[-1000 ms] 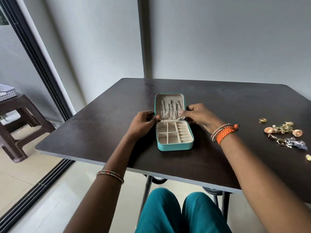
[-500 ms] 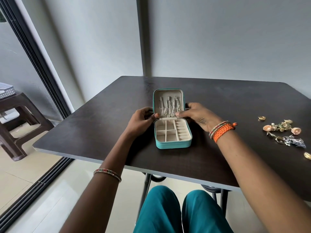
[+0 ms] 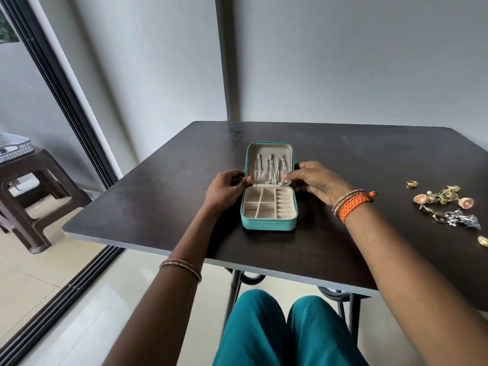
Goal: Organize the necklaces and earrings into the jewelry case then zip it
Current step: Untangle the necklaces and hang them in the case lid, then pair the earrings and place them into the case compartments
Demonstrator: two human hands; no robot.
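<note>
A teal jewelry case (image 3: 269,225) lies open on the dark table (image 3: 158,202), its lid standing up at the back. Several silver necklaces (image 3: 269,170) hang inside the lid. The beige compartments in the base hold nothing. My left hand (image 3: 227,187) has curled fingers and grips the lid's lower left corner with the thumb tip. My right hand (image 3: 314,182) pinches the chain ends at the lid's lower right corner. A pile of earrings and rings (image 3: 446,204) lies on the table to the right, apart from both hands.
A gold ring (image 3: 411,183) and another gold piece (image 3: 482,240) lie loose near the pile. A brown plastic stool (image 3: 31,191) stands on the floor at the left, beside a sliding door track (image 3: 66,294). My knees are under the table's front edge.
Both hands stay at the lid's lower corners. My right fingertips have shifted slightly right along the chains. The view has moved a little.
</note>
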